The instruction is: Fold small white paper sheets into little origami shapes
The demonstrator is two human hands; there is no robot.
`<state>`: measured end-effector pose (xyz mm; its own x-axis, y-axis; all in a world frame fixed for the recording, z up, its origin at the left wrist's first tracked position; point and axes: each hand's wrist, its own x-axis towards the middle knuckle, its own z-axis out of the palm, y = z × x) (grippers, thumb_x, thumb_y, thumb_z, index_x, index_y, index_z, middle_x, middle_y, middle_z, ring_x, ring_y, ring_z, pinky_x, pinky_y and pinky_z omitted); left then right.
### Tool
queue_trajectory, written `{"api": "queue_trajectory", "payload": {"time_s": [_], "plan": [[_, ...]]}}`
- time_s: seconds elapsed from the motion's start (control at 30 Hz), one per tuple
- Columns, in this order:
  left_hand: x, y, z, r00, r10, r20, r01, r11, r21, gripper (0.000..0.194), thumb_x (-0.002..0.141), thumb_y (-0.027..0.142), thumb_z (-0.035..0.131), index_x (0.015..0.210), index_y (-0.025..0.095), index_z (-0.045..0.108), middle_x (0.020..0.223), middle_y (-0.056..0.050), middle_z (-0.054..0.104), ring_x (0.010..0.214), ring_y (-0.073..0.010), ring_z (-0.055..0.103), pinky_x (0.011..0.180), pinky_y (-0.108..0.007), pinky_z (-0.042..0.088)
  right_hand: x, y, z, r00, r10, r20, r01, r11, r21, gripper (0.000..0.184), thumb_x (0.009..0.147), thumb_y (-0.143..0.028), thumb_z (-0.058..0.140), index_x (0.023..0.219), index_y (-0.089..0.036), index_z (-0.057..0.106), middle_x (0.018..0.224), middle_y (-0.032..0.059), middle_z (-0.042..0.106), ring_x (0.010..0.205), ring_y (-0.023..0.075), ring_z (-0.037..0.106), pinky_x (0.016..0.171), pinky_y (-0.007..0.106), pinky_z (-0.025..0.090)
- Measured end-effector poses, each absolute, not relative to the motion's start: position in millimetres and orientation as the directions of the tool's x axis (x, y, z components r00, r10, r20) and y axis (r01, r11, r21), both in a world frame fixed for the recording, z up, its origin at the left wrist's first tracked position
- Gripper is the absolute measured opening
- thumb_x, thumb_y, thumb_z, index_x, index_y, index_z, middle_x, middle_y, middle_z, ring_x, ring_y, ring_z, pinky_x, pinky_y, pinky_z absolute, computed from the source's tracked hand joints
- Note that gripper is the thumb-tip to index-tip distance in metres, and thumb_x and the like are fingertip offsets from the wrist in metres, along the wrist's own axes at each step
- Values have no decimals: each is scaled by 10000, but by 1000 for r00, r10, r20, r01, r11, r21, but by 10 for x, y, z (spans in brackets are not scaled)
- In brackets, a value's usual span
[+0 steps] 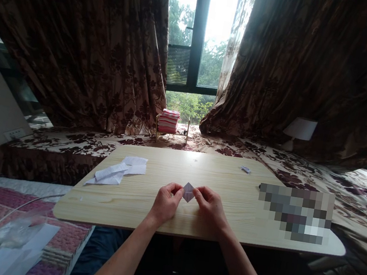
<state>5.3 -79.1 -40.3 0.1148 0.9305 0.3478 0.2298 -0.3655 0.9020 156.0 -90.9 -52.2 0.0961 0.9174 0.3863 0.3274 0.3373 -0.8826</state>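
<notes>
A small folded piece of paper [188, 192], diamond-shaped with a crease across its middle, is held up between my two hands just above the table [157, 217]. My left hand [166, 202] pinches its left corner between thumb and forefinger. On the other side, my right hand [210, 204] grips the right corner in the same way. The remaining fingers of both hands are curled in. Off to the left lie several loose paper sheets [117, 172], overlapping each other. A tiny folded paper piece [245, 169] rests near the far right of the tabletop.
A pixelated patch [297, 213] hides something at the table's right. Behind stand a small rack with striped folded cloths [168, 121] and a white lamp [300, 128]. At lower left, a bed [61, 239] bears more paper [11, 256] and a plastic bag.
</notes>
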Motion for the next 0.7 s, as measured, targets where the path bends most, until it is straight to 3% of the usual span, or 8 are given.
{"api": "queue_trajectory", "payload": {"time_s": [0.7], "plan": [[48,-783,-421,114,932,344,229,-362,904,178,780,273,553,706,131,632,706,-40,642,697,-158,563,687,-257,431,1558,-908,-525,89,926,367,322,322,-890,279,810,-405,537,698,-158,604,632,18,595,598,144,510,579,265,411]]}}
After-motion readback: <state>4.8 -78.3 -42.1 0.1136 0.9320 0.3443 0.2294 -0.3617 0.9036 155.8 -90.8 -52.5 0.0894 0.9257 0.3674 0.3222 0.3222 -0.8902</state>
